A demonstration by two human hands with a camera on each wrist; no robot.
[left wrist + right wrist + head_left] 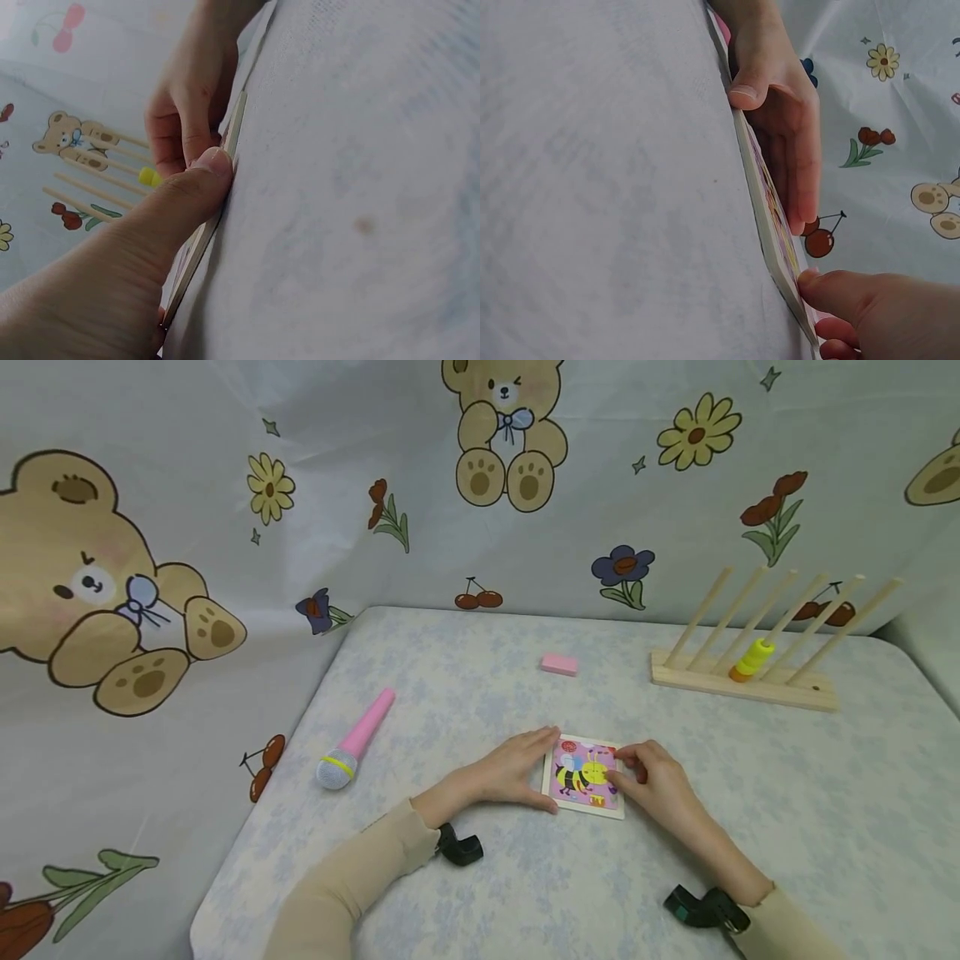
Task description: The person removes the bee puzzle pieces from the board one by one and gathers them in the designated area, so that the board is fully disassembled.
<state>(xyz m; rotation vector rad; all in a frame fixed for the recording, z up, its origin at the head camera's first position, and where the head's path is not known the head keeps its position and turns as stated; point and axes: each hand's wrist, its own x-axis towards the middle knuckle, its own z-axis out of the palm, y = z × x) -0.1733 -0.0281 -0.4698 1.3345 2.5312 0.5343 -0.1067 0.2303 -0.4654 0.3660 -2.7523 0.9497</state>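
A small square bee puzzle (585,774), with a pale frame and a pink picture, lies flat on the table between the hands. The left hand (517,768) holds its left side, thumb near the lower corner and fingers stretched toward the upper one. In the left wrist view, that thumb (214,161) presses the frame's near edge. From the right, the right hand (660,785) pinches at the puzzle's right part with curled fingers. Its thumb (814,281) lies on the picture's margin in the right wrist view; what sits under the fingertips is mostly hidden.
A pink toy microphone (363,731) lies to the left. Behind the puzzle is a pink block (559,664). A wooden peg stand (742,689) with yellow and orange beads on one rod stands at the back right. A printed curtain (420,443) hangs behind the table.
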